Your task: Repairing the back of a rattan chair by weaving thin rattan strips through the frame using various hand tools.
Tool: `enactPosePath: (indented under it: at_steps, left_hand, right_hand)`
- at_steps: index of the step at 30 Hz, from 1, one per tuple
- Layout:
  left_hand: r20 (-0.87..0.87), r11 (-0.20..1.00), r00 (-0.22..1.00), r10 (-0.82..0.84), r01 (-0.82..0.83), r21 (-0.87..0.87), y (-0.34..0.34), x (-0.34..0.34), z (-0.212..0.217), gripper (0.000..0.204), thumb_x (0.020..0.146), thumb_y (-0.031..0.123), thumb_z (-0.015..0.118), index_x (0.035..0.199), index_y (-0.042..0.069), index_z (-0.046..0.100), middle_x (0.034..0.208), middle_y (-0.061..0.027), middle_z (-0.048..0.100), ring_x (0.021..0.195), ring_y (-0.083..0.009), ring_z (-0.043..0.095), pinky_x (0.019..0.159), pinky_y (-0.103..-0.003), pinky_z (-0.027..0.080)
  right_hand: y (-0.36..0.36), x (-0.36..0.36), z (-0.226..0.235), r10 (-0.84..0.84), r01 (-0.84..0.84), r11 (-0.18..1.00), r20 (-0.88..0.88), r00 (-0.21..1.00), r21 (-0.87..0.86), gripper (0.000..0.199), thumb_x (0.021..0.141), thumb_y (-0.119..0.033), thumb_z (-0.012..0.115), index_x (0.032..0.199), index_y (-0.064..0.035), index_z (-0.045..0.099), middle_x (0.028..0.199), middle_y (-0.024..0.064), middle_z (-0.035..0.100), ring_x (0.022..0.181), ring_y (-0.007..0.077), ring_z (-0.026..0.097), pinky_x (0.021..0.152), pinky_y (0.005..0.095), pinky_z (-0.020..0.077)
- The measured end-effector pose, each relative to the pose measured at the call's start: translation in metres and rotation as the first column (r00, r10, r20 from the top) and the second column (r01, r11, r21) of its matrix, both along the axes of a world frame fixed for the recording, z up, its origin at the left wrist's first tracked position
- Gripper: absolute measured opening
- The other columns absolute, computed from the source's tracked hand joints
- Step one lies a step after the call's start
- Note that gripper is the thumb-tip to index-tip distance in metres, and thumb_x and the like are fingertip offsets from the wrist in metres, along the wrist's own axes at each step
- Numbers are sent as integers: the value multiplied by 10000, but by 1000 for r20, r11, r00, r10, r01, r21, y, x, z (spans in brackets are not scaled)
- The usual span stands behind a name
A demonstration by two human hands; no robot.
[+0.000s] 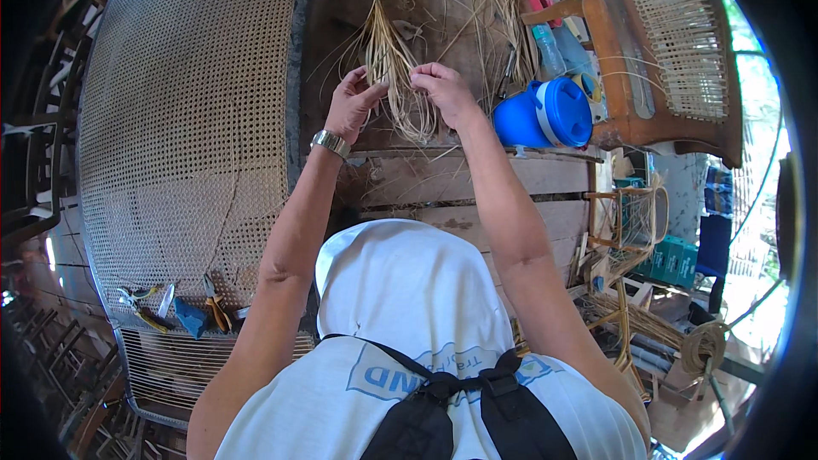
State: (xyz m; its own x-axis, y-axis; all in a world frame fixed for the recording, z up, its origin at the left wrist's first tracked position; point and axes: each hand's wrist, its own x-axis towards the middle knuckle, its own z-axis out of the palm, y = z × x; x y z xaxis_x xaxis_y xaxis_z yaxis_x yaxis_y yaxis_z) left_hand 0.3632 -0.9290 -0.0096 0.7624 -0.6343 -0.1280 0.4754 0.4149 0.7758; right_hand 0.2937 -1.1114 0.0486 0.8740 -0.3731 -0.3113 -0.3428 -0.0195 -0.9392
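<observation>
A tied bundle of pale cane strands (396,60) lies on dark wooden boards in front of me, knotted near its top, its loose ends looping down toward me. At the bundle's left side, my left hand (351,104), with a metal-band watch (331,144) on the wrist, has its fingers curled and its thumb laid on the strands. On the other side, my right hand (445,92) pinches strands between thumb and forefinger. The thin pieces between the fingertips are too small to make out singly.
A large woven cane panel (187,119) fills the left, with pliers (216,302) and a blue cloth (189,317) near its lower edge. To the right are a blue jug (545,115), a plastic bottle (550,49) and a wooden chair (630,60) with a partly woven seat. More loose strands (503,25) lie behind.
</observation>
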Motion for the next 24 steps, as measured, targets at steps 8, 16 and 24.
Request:
enactPosePath:
  at_steps: [8,16,24]
  left_hand:
    - [659,519,707,256,-676,524,5,-12,-34,467,831,69,567,1288,10,485,910,-118,667,731,-229,621,683,-334,502]
    - [143,882,888,438,-455,123,-1,-14,-49,518,840,-11,687,1322,72,519,878,-50,659,777,-126,622,715,-263,511]
    - [-23,974,974,226,-226,-17,1,-16,-5,614,846,-9,725,1381,31,427,1037,-91,683,931,-156,680,794,-269,563]
  right_hand:
    - [-12,-8,-6,-28,29,993,-11,1000,112,113,848,-126,680,951,-92,650,824,-24,630,772,66,578,649,214,400]
    - [-26,-11,-25,-104,106,994,-52,993,37,159,845,-131,651,978,-44,637,842,50,667,766,158,632,740,283,508]
    - [17,-17,-14,5,12,786,24,1000,-618,265,862,-128,650,1121,-74,647,939,95,683,882,199,662,803,318,513]
